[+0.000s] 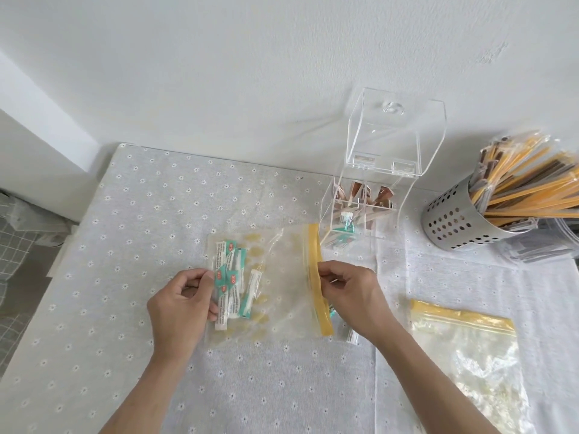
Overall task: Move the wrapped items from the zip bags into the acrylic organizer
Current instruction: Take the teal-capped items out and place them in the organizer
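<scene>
A person works over a zip bag (282, 286) lying flat on the flower-print surface (125, 214), its yellow zip strip (317, 280) turned toward the acrylic organizer (360, 214). The left hand (181, 305) is closed, pinching the bag's shut end with the teal-and-white wrapped items (233, 286) bunched just beside its fingertips; the right hand (347, 296) is closed too, thumb and fingers pinched together on the zip strip about midway along.

The step in hand looks like opening the bag, or holding its mouth so the contents can come out (whether the zip is already parted cannot be told from here). The organizer stands just beyond the strip with its lid (398, 136) tipped up, brown packets in its back compartments and a few teal ones in the front. One wrapped piece (352, 335) lies on the surface under the right wrist. A second zip bag (463, 349), apparently emptied, lies to the right.

Next, the items need sliding toward the mouth and lifting out, most likely into the front compartment.
</scene>
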`<state>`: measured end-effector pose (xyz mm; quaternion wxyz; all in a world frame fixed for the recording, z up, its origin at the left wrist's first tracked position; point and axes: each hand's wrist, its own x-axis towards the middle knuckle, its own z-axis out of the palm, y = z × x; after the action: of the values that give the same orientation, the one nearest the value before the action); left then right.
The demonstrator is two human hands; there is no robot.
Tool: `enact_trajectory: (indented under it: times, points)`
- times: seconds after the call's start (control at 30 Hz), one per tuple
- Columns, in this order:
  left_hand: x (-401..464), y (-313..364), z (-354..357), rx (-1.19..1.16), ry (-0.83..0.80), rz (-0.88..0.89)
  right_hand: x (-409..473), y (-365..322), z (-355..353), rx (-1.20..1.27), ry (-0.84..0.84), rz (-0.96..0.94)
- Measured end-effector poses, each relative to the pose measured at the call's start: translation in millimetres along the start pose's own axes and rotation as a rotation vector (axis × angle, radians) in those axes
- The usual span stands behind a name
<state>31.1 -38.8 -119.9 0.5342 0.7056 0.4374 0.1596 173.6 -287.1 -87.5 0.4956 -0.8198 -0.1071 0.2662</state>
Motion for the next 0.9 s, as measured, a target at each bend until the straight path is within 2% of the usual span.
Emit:
enact_trajectory:
  times: [0.13, 0.4, 0.53, 0.67, 0.77, 0.83, 0.9]
  points:
    - [1.0, 0.3, -0.8, -0.006, -0.005, -0.009, 13.1, -1.8, 16.0, -0.027, -0.161, -0.046]
    - [1.9, -1.6, -1.3, -0.026, -0.006, -0.006, 36.7, -6.3, 42.2, -0.386, -0.319, -0.536]
    - [2.2, -1.9, -1.6, -0.031, -0.001, -0.004, 46.3, -14.7, 56.6, -0.538, -0.322, -0.467]
    - [1.9, -1.0, -2.4, -0.021, -0.004, 0.013, 50.8, -35.9, 71.1, -0.803, -0.486, -0.412]
    - [1.8, 0.4, -2.3, -0.015, -0.009, 0.019, 62.6, -33.3, 78.8, -0.793, -0.58, -0.324]
    - [1.6, 1.1, -2.5, -0.013, -0.012, 0.025, 66.9, -24.4, 82.3, -0.792, -0.504, -0.331]
    - [1.5, 1.3, -3.2, -0.011, -0.014, 0.028, 63.0, -24.3, 78.4, -0.86, -0.415, -0.453]
